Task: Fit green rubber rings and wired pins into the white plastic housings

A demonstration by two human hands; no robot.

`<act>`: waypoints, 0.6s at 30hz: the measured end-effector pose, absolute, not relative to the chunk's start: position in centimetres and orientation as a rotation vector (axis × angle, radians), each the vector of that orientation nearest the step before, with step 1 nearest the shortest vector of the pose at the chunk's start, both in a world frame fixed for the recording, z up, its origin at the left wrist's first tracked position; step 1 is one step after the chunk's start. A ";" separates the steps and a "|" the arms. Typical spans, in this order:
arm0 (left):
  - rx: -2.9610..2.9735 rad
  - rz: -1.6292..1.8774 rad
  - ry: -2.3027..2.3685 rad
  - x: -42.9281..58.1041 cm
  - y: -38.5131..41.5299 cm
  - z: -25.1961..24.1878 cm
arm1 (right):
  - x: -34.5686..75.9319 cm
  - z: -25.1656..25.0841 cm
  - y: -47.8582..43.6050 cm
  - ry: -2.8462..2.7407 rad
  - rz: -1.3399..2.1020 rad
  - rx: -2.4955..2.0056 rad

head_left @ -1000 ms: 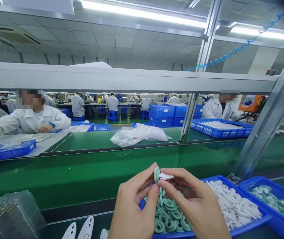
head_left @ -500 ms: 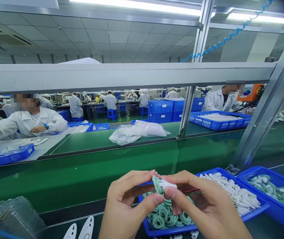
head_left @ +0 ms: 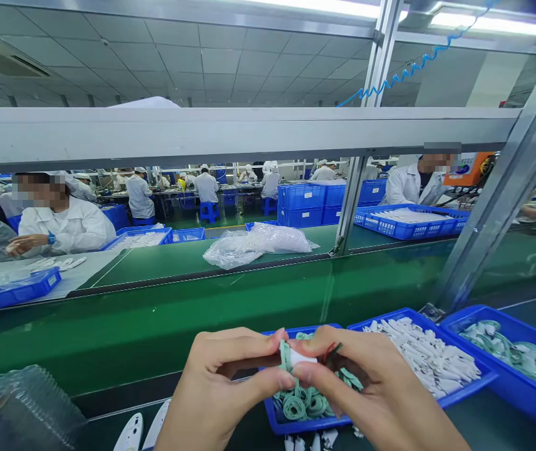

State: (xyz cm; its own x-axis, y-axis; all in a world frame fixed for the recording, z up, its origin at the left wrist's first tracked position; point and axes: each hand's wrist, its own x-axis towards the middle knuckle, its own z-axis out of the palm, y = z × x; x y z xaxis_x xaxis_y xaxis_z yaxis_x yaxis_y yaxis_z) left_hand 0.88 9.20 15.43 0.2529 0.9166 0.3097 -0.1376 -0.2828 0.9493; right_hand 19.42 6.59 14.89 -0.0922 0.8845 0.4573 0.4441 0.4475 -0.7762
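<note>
Between thumb and fingers, my left hand (head_left: 233, 382) pinches a pale green ring (head_left: 285, 356). My right hand (head_left: 362, 376) grips a small white plastic piece (head_left: 302, 358) that meets the ring; how deep it sits inside cannot be made out. Thin red and dark wires (head_left: 332, 352) stick out by my right fingers. Below the hands stands a blue tray (head_left: 280, 429) of green rings (head_left: 312, 404), partly covered by my right hand.
Right of it are a blue tray of white pieces (head_left: 430, 354) and another blue tray (head_left: 526, 391) with green-and-white parts. White flat parts (head_left: 131, 432) and clear plastic trays (head_left: 21, 407) lie at left. A metal post (head_left: 498, 181) rises at right; co-workers sit beyond the green belt (head_left: 164, 266).
Both hands have moved slightly left, and the green ring and white piece have turned more side-on. At far left, a co-worker's outstretched arm has drawn in.
</note>
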 end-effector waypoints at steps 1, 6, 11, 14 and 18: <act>1.492 1.236 0.782 0.8 9.2 15.5 | 19.4 14.9 6.6 -1.721 0.570 -1.153; 1.408 1.195 0.757 0.7 9.7 14.9 | 18.9 14.7 7.2 -1.669 0.714 -1.094; 1.164 1.201 0.619 1.5 11.0 14.0 | 18.9 15.0 8.2 -1.544 0.830 -0.998; 1.092 1.218 0.626 1.8 11.1 13.7 | 20.1 15.0 8.6 -1.459 0.746 -1.042; 1.008 1.259 0.674 2.0 10.6 13.9 | 21.5 14.8 8.9 -1.387 0.696 -1.090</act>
State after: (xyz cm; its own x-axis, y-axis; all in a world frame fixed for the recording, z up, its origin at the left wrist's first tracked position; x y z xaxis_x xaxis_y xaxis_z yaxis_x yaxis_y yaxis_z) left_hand 2.01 10.60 13.87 0.2154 0.9704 0.1091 -0.4473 -0.0013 0.8944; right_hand 21.49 8.92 14.76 0.1158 0.9026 0.4145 0.2068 0.3863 -0.8989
